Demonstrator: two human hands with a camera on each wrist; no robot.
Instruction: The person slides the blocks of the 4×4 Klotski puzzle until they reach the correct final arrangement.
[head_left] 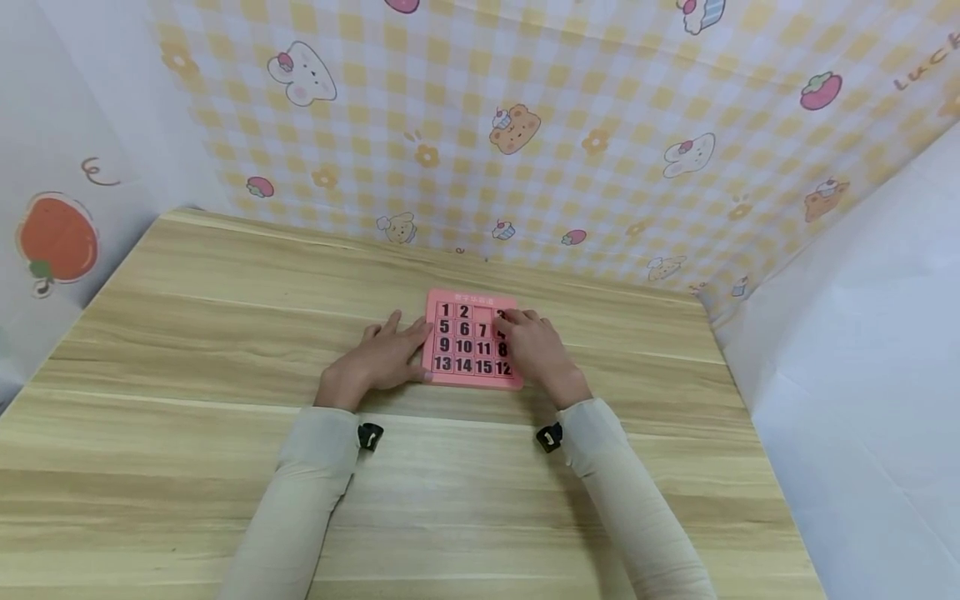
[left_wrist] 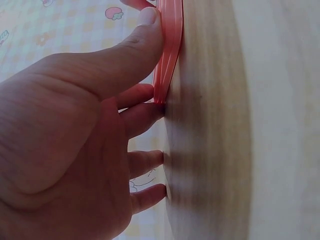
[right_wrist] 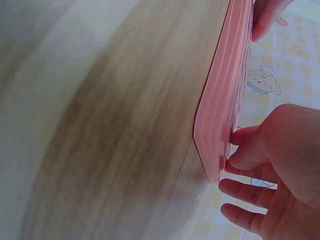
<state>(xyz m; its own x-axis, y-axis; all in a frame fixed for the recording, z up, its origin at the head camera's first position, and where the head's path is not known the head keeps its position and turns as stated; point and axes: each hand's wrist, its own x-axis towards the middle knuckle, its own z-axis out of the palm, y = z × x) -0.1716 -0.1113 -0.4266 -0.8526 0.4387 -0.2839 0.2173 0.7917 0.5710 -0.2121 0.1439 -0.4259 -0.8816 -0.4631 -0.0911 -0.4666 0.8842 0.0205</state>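
From my head view, I have a pink number sliding puzzle [head_left: 473,357] lying flat on the wood-grain surface [head_left: 450,500], between the two hands. The left hand [head_left: 382,358] is spread, its thumb at the puzzle's near left corner and fingertips along the left edge. The right hand [head_left: 534,348] reaches over the right edge, thumb and forefinger touching the numbered face near the "3" tile [head_left: 502,314], its other fingers apart. That hand covers part of the right column, so I can't be sure which tile the fingertips press. I can see an open slot between "2" and "3" in the top row; "13", "14", "15" and "12" fill the nearest row. Beyond, I see a yellow-checked cartoon cloth [head_left: 465,100] hanging behind the surface.
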